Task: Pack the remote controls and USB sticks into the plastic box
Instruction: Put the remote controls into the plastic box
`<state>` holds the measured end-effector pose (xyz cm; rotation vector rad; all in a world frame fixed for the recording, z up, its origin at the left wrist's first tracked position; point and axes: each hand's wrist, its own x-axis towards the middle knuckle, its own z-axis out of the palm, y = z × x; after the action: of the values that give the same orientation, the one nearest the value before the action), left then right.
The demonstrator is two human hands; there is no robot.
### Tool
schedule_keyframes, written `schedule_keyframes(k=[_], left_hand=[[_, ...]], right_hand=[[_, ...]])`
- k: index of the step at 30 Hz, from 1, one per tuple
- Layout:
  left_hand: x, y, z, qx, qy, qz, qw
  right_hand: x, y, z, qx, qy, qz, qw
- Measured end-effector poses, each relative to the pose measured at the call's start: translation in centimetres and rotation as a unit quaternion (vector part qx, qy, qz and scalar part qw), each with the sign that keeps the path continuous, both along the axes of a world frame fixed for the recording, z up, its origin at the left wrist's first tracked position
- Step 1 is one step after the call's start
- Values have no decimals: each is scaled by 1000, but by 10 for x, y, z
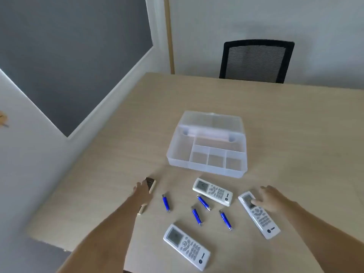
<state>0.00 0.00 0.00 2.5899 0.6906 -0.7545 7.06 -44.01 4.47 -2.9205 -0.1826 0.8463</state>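
Observation:
A clear plastic box (178, 154) with small compartments stands open in the middle of the table, its lid (212, 120) tilted back. In front of it lie three white remote controls: one in the centre (213, 192), one near me (187, 246) and one at the right (261, 218). Several blue USB sticks (197, 215) are scattered between them. My left hand (142, 191) covers and grips a beige remote (152, 184) lying at the left. My right hand (270, 198) rests with spread fingers on the screen end of the right remote.
The light wooden table (295, 125) ends close to the left of the beige remote, next to a white wall. A black mesh chair (256, 61) stands behind the far edge.

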Motion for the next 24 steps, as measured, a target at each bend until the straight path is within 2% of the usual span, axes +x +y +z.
schedule_keyframes(k=[2,6,9,12,16,18,20,24], left_hand=[[-5,-1,-7,33,4,15,999],[-12,5,-22,68,-12,3,998],[3,12,-14,-57,-90,61,992],[37,9,12,-170,-214,115,955],[112,-11,48,-241,-321,84,912],[148,-26,56,-289,-325,62,898],[174,-40,55,-335,-297,62,892],[199,-59,34,-314,-248,78,913]], right_hand=[[-10,0,-12,-13,29,3,999],[-32,-2,-33,16,67,-67,995],[-34,-3,-35,36,75,-86,993],[-28,-13,-34,105,91,-95,986],[0,-19,-15,192,43,-216,956],[24,-16,5,224,35,-248,942],[49,-12,27,217,53,-232,947],[94,-15,67,198,138,-170,956]])
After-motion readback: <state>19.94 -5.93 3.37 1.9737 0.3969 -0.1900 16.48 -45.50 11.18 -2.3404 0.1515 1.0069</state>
